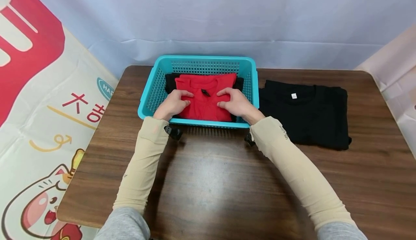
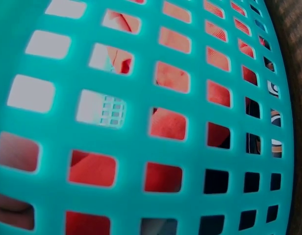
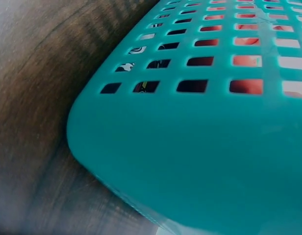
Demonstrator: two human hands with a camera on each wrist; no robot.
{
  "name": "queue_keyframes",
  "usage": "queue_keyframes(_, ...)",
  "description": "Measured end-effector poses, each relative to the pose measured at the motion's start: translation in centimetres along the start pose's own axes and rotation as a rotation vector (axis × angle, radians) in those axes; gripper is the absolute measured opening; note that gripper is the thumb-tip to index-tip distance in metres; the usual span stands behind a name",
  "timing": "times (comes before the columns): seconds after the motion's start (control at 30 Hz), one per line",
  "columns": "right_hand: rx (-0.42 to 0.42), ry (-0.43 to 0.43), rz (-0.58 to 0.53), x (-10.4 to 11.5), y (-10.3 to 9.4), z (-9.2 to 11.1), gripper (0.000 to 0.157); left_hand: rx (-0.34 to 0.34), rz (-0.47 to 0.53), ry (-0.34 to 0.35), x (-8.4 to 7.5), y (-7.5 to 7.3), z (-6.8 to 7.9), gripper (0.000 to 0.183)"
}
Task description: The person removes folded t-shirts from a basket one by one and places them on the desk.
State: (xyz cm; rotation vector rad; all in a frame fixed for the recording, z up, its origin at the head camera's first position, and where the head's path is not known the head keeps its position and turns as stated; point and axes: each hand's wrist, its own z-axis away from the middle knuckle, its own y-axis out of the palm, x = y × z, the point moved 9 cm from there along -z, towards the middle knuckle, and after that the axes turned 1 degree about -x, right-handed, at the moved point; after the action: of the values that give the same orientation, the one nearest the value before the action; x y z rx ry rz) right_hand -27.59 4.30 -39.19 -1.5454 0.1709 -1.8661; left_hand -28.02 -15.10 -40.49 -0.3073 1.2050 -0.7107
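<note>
Evenly touching the folded red shirt [image 1: 206, 110] with left hand [image 1: 173, 104] and right hand [image 1: 238, 104], loosely spread, thumb apart from forefinger, not visibly pinching cloth, likely to hold both sides level. Laid over black cloth [image 1: 170, 82] inside the teal basket [image 1: 208, 58], apparently folded small to fit within. Flanked, on the wooden table [image 1: 201, 182] at right, by a folded black shirt [image 1: 308, 120], perhaps set close for easy reach.

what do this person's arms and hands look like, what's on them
The left hand and right hand are bare. Long, wrinkled beige arm sleeves come up to the hands; the right one carries small dark lettering. Light grey sleeves show at their upper ends. A small black device sits near each hand.
</note>
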Motion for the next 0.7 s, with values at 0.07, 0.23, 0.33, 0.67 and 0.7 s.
queue_keyframes(0.07, -0.011, -0.002, -0.005, 0.0, -0.1, 0.0, 0.043, -0.007, 0.016, 0.001, -0.1, -0.1, 0.1, 0.041)
queue_keyframes(0.23, -0.038, -0.023, -0.037, 0.4, -0.6, 0.2, 0.042, -0.024, 0.073, 0.006, -0.1, -0.5, 0.1, 0.040)
queue_keyframes(0.33, -0.056, -0.039, -0.056, 0.6, -0.8, 0.2, 0.040, -0.030, 0.107, 0.008, -0.1, -0.7, 0.2, 0.040)
queue_keyframes(0.67, -0.181, -0.072, -0.162, 0.6, -2.0, 0.2, 0.034, -0.085, 0.226, 0.095, -0.7, -1.4, 0.5, 0.046)
queue_keyframes(0.7, -0.193, -0.074, -0.178, 0.6, -2.1, 0.3, 0.033, -0.086, 0.238, 0.105, -0.8, -1.5, 0.4, 0.047)
